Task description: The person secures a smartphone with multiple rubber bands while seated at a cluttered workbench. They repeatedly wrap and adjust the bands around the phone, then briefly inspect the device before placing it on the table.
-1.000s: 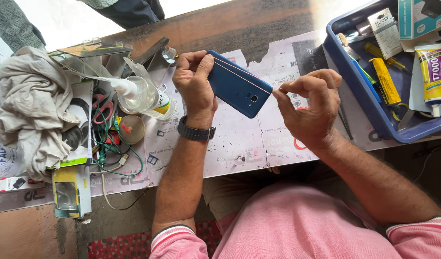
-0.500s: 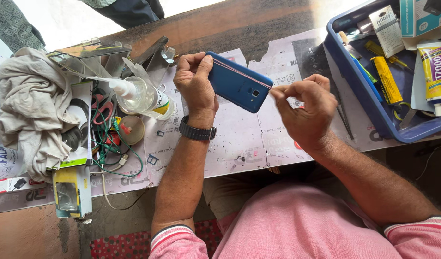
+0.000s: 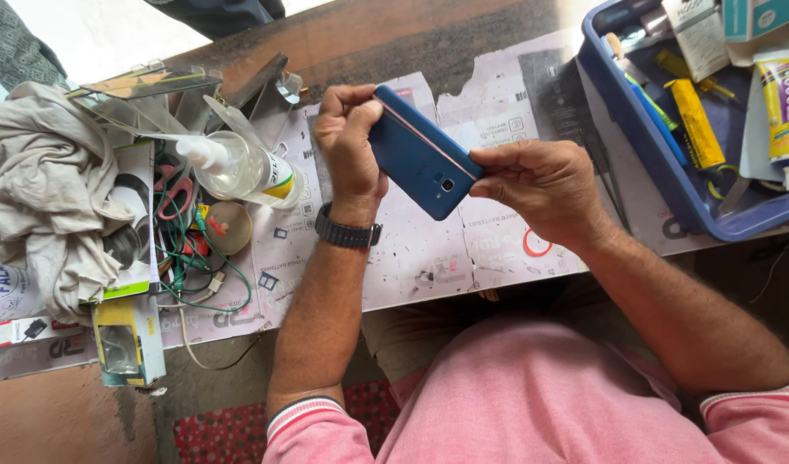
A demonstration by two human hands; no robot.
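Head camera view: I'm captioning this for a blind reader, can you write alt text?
Two hands, left hand and right hand, hold a blue phone back-up over a paper-covered table. A clear bottle and crumpled cloth lie left; a blue tray of tubes sits right.

left hand (image 3: 347, 142) grips blue phone (image 3: 422, 153) | right hand (image 3: 545, 189) pinches its edge | above paper-covered table (image 3: 411, 258)

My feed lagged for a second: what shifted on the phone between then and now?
The right hand slid along the blue phone's edge, from clear of its lower corner to closed over it. The left hand kept gripping the upper end. The blue plastic tray stayed put.
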